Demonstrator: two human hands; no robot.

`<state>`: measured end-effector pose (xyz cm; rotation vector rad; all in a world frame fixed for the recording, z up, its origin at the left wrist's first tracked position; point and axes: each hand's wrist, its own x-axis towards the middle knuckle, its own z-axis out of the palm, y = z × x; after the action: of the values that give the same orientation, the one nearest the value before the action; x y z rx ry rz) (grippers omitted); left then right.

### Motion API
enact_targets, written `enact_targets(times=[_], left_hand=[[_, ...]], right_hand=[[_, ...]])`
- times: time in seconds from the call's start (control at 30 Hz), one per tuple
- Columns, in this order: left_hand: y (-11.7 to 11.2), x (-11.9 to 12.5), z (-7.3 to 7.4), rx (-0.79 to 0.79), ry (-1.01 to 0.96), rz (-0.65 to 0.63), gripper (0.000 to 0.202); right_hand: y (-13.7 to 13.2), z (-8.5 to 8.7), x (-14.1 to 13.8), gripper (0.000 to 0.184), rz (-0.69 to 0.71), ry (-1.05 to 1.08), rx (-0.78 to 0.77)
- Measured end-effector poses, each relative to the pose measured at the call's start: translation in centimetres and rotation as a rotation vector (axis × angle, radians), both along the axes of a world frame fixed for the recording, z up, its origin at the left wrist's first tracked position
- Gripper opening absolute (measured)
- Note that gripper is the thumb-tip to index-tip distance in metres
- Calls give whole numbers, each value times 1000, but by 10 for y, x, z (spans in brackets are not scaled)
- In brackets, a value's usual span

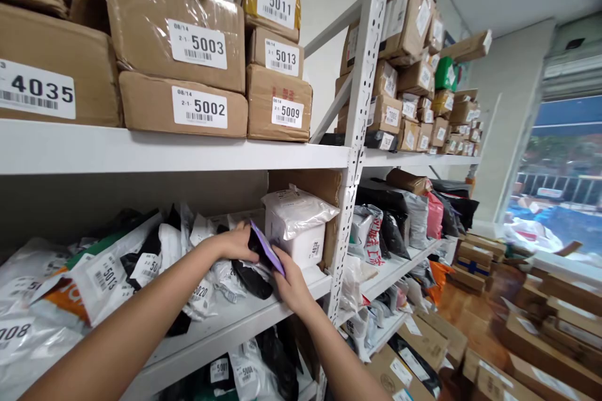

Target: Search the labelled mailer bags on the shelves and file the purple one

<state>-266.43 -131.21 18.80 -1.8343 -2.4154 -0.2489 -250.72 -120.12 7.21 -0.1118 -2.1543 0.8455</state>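
Slotting a purple parcel (267, 247) among the bagged parcels just left of the white box (296, 232) on the middle shelf (244, 316) — right hand (292, 286) gripping its lower edge, left hand (237, 243) curled over dark bags (251, 276), parting them — next move likely needs a wider gap.

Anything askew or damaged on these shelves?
Mostly tidy. One long box on top of the far upper stack sits tilted and overhangs the boxes beneath it. The soft mailer bags on the middle shelf are heaped loosely, not in rows. Both hands, left hand and right hand, hold a purple parcel. No visible damage.
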Motion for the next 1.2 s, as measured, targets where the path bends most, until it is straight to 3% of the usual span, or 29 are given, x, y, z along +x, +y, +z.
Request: enact_targets(times=[0.1, 0.23, 0.33, 0.43, 0.6, 0.7, 0.8, 0.87, 0.93, 1.03, 1.13, 1.2], left_hand=[[-4, 11, 10, -56, 7, 75, 65], [-5, 25, 14, -79, 46, 79, 41], [-3, 26, 9, -24, 65, 48, 34], [-2, 22, 4, 26, 64, 27, 40], [-7, 23, 7, 52, 23, -24, 47], [-22, 35, 12, 154, 52, 38, 42], [-46, 59, 7, 438, 111, 1, 35], [-63, 78, -6, 695, 148, -148, 28], [-77, 98, -27, 870, 159, -319, 22], [-87, 119, -73, 948, 110, -508, 25], [-83, 128, -135, 903, 62, -636, 29], [-75, 128, -179, 795, 73, -644, 26]], right_hand=[[7, 2, -15, 59, 18, 18, -94], [0, 25, -24, 51, -47, -227, -146], [-15, 33, -19, 44, -217, -221, 14], [-23, 29, -17, 37, -386, -72, 239], [-19, 12, -13, 45, -410, -289, 249], [-21, 18, 9, 41, -387, 77, 391], [-20, 48, 38, 30, -455, 454, 613], [-12, 76, 48, 59, -529, 273, 774], [2, 99, 48, 81, -630, 2, 809], [24, 117, 38, 70, -708, -238, 780], [35, 125, 31, 44, -798, -320, 725], [37, 131, 32, 33, -842, -335, 720]])
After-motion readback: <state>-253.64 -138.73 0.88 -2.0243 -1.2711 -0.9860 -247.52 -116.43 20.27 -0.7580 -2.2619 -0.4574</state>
